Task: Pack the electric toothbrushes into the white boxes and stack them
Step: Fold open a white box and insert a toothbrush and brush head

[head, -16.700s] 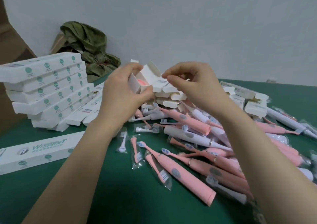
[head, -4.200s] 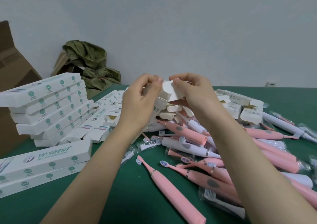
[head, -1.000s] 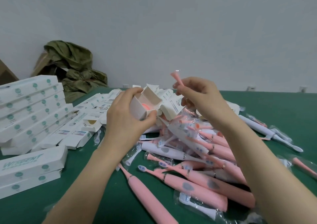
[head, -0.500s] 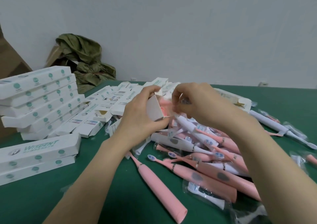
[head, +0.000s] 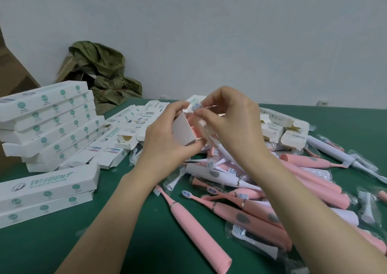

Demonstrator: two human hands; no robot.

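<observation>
My left hand [head: 167,139] grips a white box [head: 184,130] with its open end turned toward me; pink shows inside it. My right hand [head: 232,118] pinches a brush head in a clear wrapper [head: 196,107] right at the box's mouth. Below both hands lies a heap of pink and white electric toothbrushes [head: 261,192]. One pink toothbrush [head: 194,229] lies apart on the green table [head: 73,250]. A stack of closed white boxes [head: 48,122] stands at the left, and two more closed boxes [head: 46,192] lie in front of it.
Flat and half-folded empty boxes [head: 134,125] are spread behind my left hand, and more open boxes [head: 289,133] sit at the back right. Green cloth [head: 104,74] is bunched against the wall. A brown carton [head: 12,72] stands at the far left.
My right hand has brought the wrapped brush head down from above the heap to the mouth of the box. My left hand has kept hold of the box throughout.
</observation>
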